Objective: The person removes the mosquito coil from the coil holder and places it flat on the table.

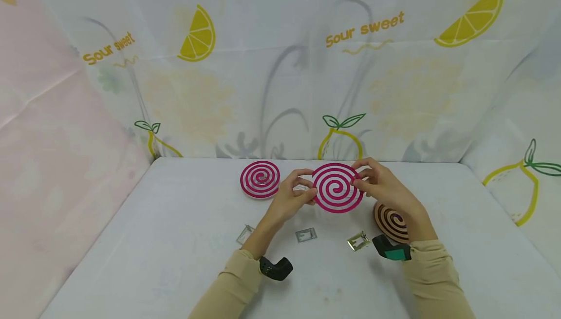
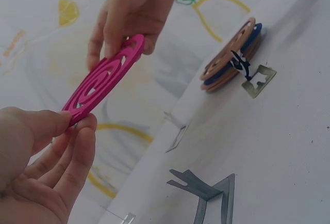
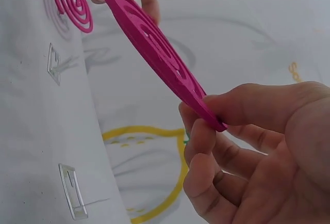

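Observation:
Both hands hold a bright pink mosquito coil (image 1: 337,188) up above the white table. My left hand (image 1: 294,195) pinches its left edge between thumb and fingers. At the right edge, my right hand (image 1: 381,182) grips it, thumb on the near face. In the right wrist view the coil (image 3: 154,48) appears almost edge-on. A second pink coil (image 1: 260,179) is left of my left hand. Below the hands lie small metal coil stands: a grey one (image 1: 306,234), a gold one (image 1: 359,241) and a silvery one (image 1: 245,234) partly behind my left wrist.
Brown coils (image 1: 391,222) sit right of the gold stand, partly hidden by my right forearm; the left wrist view shows a blue coil (image 2: 221,74) between them. A lemon-print cloth (image 1: 280,65) hangs behind the white table (image 1: 144,241).

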Motion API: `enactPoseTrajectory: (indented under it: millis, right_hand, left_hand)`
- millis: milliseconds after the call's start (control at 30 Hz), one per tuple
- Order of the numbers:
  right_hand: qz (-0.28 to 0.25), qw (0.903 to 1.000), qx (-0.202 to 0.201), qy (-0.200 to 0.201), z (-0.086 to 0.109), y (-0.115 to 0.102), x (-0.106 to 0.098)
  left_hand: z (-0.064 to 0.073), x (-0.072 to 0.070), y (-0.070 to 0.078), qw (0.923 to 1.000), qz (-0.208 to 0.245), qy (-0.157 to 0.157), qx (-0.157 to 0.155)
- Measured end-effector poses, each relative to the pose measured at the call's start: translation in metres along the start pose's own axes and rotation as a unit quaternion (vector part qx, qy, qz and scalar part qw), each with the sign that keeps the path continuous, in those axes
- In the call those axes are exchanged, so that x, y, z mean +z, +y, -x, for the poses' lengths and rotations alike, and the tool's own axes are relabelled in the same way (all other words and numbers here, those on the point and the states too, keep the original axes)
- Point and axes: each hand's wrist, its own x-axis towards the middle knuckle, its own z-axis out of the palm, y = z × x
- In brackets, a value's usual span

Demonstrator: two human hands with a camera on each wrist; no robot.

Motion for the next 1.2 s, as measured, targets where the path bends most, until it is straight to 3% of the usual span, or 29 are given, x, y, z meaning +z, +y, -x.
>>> enactPoseTrajectory:
  millis: [167,667,1200]
  right_hand:
    - [-0.004,0.9995,0.023,-0.021,0.002,0.003,-0.006]
    - [-0.029,0.9980,0.030,-0.048,0.008,0.009,-0.018]
    - [0.031,0.9991,0.008,-0.026,0.016,0.019,-0.032]
  left_hand:
    - [-0.002,0.003,-0.001,0.9999,0.010,-0.013,-0.002]
    - [-0.006,0.019,-0.004,0.9994,0.019,-0.026,-0.007]
    - [-0.009,0.048,-0.006,0.9995,0.004,0.017,-0.028]
